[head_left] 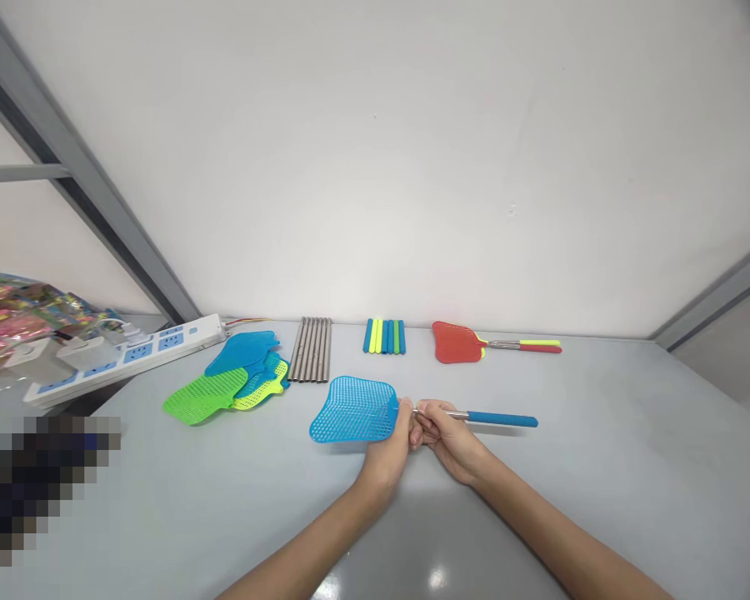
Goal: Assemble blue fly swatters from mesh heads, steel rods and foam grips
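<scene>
A blue fly swatter with a perforated head, a metal rod and a blue grip is held level just above the table. My left hand is closed around the neck, where the head meets the rod. Close beside it, my right hand pinches the metal rod, its fingers wrapped round it. The blue grip sticks out to the right of my right hand. My fingers partly hide the joint between head and rod.
Loose blue, green and yellow swatter heads lie at left. Several metal rods, several coloured grips and red and yellow swatters line the back. A power strip and bagged items are farther left. A wall stands behind.
</scene>
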Motion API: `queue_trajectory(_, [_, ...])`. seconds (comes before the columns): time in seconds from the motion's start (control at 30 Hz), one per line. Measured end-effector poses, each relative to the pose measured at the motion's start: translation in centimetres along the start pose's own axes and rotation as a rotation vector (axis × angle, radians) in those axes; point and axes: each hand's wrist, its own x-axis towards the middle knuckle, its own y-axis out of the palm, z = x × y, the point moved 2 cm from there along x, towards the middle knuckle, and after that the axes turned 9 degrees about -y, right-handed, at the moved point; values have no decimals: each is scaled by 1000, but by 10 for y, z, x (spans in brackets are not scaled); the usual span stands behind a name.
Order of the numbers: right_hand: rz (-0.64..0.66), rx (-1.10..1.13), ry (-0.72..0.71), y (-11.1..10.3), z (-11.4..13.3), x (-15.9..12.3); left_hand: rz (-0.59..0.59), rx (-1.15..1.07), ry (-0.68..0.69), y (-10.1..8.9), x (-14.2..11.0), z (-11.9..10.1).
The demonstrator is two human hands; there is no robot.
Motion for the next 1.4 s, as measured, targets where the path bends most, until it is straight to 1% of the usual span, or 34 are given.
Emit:
queue_trajectory(0.1, [-3, 17, -7, -2, 2, 0, 64, -44, 1, 2, 0, -4])
queue_trajectory(0.2, [7, -4, -18, -5, 4, 1, 75, -46, -10, 1, 0, -8])
queue_trajectory(0.37, [8, -28, -28, -9, 9, 3, 52, -27, -3, -5, 3, -10])
queue_trajectory(0.5, [21, -58, -35, -13, 12, 2, 48, 28, 47, -10, 5, -11])
queue_trajectory(0.63, [39, -73, -46, -13, 15, 1, 44, 76, 81, -12, 6, -13])
queue_trajectory(0.83, [45, -110, -53, -18, 16, 1, 63, 119, 88, -12, 3, -16])
queue_trajectory(0.97, [47, -145, -50, -26, 13, 3, 27, 64, 87, -8, -1, -13])
queue_trajectory(1.07, [48, -172, -33, -27, 11, 2, 2, -7, 70, -5, -2, -12])
queue_trajectory(1.13, [49, -170, -19, -26, 11, 1, 27, -46, 56, -5, -2, -12])
queue_trajectory(1.27, [65, -110, 43, -23, 11, -3, 167, -78, 40, -5, -1, -13])
queue_trajectory(1.4, [66, -85, 52, -22, 12, -5, 245, -74, 53, -5, -2, -13])
